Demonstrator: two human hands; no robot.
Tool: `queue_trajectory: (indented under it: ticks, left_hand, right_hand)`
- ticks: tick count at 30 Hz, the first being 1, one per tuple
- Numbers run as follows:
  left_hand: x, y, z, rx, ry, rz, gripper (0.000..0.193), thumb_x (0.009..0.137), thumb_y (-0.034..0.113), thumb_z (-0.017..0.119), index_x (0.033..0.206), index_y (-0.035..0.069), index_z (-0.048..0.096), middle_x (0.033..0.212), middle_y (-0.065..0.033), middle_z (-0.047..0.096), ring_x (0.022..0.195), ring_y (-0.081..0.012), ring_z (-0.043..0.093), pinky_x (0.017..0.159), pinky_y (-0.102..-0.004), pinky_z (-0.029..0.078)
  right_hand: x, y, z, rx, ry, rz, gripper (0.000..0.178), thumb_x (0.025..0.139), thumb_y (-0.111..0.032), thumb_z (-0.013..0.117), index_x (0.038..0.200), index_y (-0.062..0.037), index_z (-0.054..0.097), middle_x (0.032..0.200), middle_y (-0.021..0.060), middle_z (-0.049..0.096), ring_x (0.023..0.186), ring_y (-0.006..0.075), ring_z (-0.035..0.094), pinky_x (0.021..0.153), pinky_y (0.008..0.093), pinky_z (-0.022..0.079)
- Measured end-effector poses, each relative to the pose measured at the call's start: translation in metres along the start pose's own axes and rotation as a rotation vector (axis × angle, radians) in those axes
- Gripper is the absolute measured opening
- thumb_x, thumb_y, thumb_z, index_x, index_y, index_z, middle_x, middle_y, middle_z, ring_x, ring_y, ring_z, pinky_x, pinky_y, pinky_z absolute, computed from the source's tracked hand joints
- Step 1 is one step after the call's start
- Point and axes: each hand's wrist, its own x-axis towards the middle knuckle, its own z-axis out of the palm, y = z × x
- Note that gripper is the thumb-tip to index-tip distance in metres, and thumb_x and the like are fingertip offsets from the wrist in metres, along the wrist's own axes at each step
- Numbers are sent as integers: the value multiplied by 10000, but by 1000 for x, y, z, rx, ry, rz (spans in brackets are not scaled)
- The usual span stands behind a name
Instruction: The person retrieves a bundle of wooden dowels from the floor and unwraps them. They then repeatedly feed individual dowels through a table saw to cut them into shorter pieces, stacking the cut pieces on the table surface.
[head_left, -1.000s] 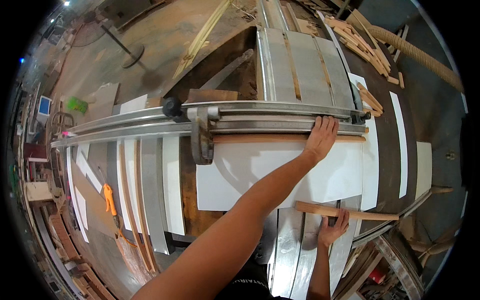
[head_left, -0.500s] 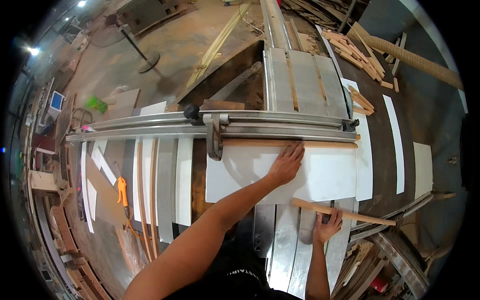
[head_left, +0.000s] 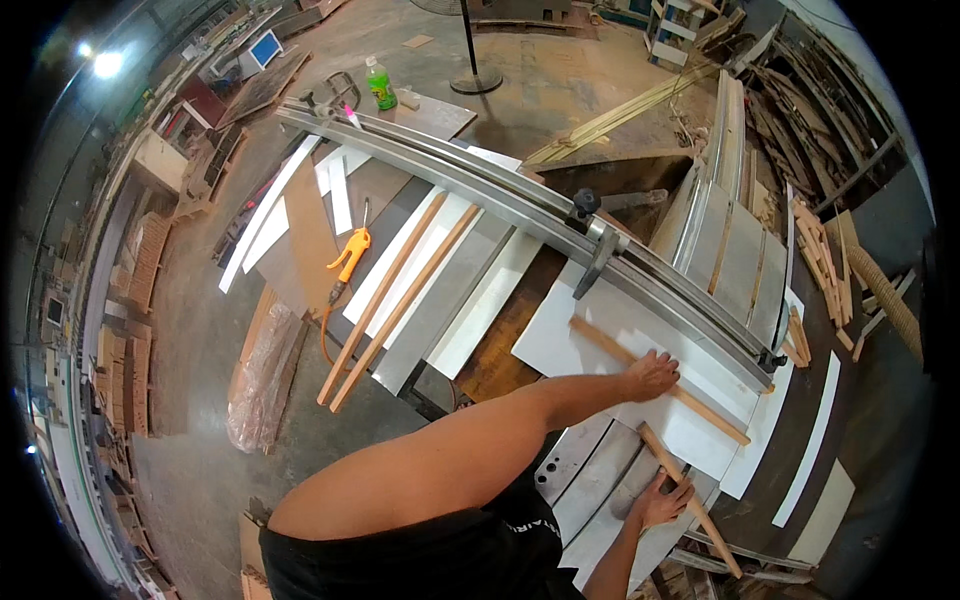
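Across the white panel (head_left: pixel 560 335) lies a slim wooden strip (head_left: pixel 712 410), slanting from upper left to lower right. My left hand (head_left: pixel 654 376) is closed over the strip's middle, with the fingertips partly hidden. Closer to me, my right hand (head_left: pixel 664 500) grips a second wooden strip (head_left: pixel 708 528) near its middle; its upper end is by the panel's near edge. The metal fence (head_left: pixel 680 300) of the saw table runs along the panel's far side, and its dark stop (head_left: pixel 597 264) reaches over the panel.
To the left lie two long wooden strips (head_left: pixel 400 290) on white boards and an orange air blow gun (head_left: pixel 351 255). A green bottle (head_left: pixel 380 84) stands beyond the fence. Stacked wood pieces (head_left: pixel 822 262) and a ribbed hose (head_left: pixel 885 300) are at the right.
The view has turned toward the left. The strip that lay along the fence is now away from it, in my left hand. My right hand still holds its strip.
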Motion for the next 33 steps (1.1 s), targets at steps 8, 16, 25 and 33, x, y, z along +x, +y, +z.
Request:
queue_trajectory:
  ticks: [8, 16, 25, 33]
  left_hand:
    - [-141, 29, -146, -780, -41, -295, 370, 979, 352, 610, 1029, -12, 655, 990, -205, 644, 924, -370, 654, 802, -478, 535]
    - [-332, -92, -266, -651, 623, -704, 329, 913, 203, 748, 1153, 7, 638, 974, -183, 657, 897, -315, 680, 793, -375, 540]
    - [-464, -163, -165, -135, 436, -1379, 354, 955, 287, 634, 1197, 31, 604, 1132, -230, 628, 1013, -447, 633, 850, -520, 532]
    - [-465, -166, -143, 71, 431, -1331, 331, 915, 217, 671, 1204, 65, 618, 1165, -185, 601, 1097, -388, 571, 911, -510, 478]
  right_hand:
    - [2, -6, -6, -12, 48, -32, 733, 955, -685, 526, 1464, -159, 526, 1531, 99, 458, 1315, 361, 482, 1038, 581, 392]
    - [6, 6, 6, 21, 89, -41, 733, 932, -703, 550, 1458, -193, 527, 1535, 83, 454, 1322, 376, 476, 1016, 610, 407]
    - [51, 39, -3, 140, -94, -354, 535, 919, -379, 727, 1357, -97, 606, 1407, 185, 537, 1233, 419, 546, 984, 562, 473]
    - [43, 39, -11, 194, -46, -465, 380, 947, -186, 703, 1286, -19, 658, 1212, 195, 616, 1039, 400, 625, 939, 504, 493]
